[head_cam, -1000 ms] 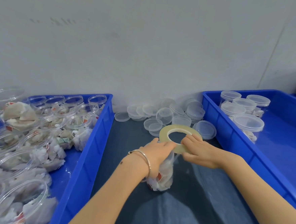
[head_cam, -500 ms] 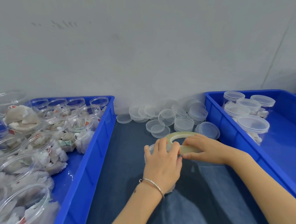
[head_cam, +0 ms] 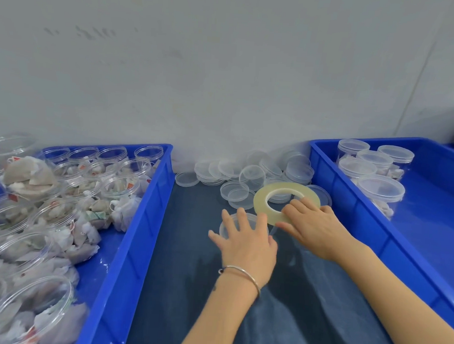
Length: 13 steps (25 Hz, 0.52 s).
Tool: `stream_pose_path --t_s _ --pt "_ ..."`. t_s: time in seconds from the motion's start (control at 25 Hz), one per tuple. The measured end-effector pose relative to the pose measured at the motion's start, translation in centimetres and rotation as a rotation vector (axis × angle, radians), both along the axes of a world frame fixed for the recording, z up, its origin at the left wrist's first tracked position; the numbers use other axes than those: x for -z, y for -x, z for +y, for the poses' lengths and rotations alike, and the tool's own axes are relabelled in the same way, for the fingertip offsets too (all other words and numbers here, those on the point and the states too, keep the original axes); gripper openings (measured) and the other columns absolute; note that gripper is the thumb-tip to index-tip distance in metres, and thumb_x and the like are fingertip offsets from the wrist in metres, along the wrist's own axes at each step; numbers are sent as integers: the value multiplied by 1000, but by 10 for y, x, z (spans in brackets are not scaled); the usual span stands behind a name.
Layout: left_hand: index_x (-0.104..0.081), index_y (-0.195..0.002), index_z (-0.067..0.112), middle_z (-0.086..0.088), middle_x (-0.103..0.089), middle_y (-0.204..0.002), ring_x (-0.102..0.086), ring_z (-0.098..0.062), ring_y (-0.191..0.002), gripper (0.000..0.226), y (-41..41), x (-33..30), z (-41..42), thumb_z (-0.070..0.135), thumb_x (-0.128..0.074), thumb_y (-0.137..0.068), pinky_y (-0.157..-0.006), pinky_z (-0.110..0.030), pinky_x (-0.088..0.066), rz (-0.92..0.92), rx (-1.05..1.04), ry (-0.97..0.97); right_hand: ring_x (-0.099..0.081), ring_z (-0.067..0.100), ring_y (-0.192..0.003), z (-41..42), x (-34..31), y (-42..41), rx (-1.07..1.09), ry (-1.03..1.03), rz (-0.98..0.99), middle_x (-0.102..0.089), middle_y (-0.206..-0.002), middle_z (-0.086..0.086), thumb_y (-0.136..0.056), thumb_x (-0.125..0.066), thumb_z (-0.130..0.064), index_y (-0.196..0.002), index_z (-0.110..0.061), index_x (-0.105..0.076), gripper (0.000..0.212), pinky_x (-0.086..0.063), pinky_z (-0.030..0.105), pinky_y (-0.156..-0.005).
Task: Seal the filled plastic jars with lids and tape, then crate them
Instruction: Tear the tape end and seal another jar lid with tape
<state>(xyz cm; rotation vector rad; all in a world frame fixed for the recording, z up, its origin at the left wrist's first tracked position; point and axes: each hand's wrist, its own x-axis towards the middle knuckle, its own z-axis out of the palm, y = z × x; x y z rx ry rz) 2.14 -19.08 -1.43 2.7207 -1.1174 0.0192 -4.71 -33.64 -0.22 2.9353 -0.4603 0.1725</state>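
Under left hand, jar mostly hidden

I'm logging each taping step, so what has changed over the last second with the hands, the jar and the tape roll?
The left hand turned from gripping the clear lidded plastic jar at its side to lying over its lid, fingers spread. The right hand still holds the yellowish ring-shaped tape roll against the jar rim, with the roll tilted slightly differently. Loose clear lids and both blue crates stayed put.

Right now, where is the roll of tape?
In the head view, right of centre: the right hand grips the tape roll beside the lidded jar, before the loose lids.
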Motion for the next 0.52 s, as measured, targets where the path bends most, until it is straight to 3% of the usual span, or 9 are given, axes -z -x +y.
stream_pose_path --t_s 0.12,0.24,0.36,0.44,0.52 --pt "-44 -129 25 -8 -39 -145 -31 -34 -133 40 5 8 -5 38 -42 -91 -98 -50 -32 -144 -13 173 -38 7 -109 5 3 3 51 -45 -37 -43 -116 -13 -75 15 -62 -113 -25 -44 79 -42 28 -82" --pt "-61 -110 25 -2 -61 -120 -54 -29 -109 31 -3 9 -1 41 -56 -84 -79 -42 -44 -219 -8 335 -39 8 -110 12 6 3 75 -72 -82 -43 -112 -13 -73 15 -62 -112 -24 -45 81 -42 26 -82" --pt "-67 -91 22 3 -66 -97 -61 -25 -91 24 -21 12 8 41 -67 -76 -64 -35 -46 -236 91 463 -39 9 -109 23 8 -1 83 -83 -102 -36 -101 -14 -72 18 -62 -105 -24 -43 80 -37 31 -89" --pt "-67 -88 22 7 -64 -94 -60 -20 -91 23 -34 10 17 42 -63 -77 -64 -33 -46 -195 207 472 -40 10 -109 33 9 -4 113 -37 -51 -37 -100 -14 -72 21 -63 -104 -25 -43 81 -32 41 -101" --pt "-67 -91 22 10 -63 -95 -58 -16 -94 23 -43 6 23 42 -61 -80 -68 -34 -48 -141 300 475 -45 15 -109 38 12 -3 148 2 -24 -48 -101 -9 -81 9 -62 -103 -21 -49 75 -19 52 -109"
